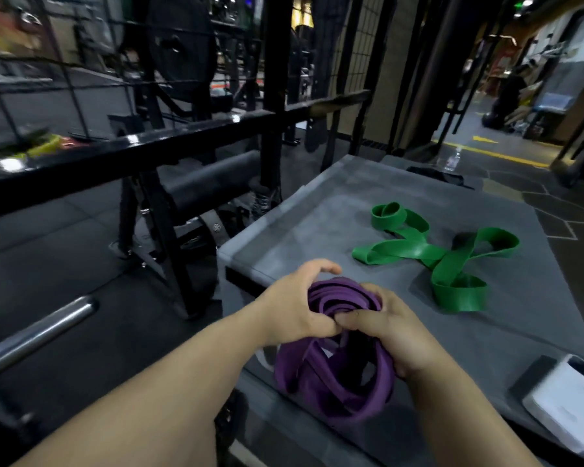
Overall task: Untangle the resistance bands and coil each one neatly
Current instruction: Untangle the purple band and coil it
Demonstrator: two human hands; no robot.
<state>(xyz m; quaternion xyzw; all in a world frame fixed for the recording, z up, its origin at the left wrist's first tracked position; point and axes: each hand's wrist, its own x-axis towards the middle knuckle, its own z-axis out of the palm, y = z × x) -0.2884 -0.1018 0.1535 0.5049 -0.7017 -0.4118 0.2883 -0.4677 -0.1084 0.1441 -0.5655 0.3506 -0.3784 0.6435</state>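
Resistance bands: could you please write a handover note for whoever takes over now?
Left hand and right hand both grip the purple band above the near edge of the grey mat.
Its top is wound into a coil; loose loops hang below.
Green band lies apart on the mat, twisted.
To do: finish the purple coil, then untwist and coil the green band.

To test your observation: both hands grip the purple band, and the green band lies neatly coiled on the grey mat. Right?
No: the head view shows the green band in loose twisted loops on the grey mat, not coiled. Left hand and right hand do grip the purple band.
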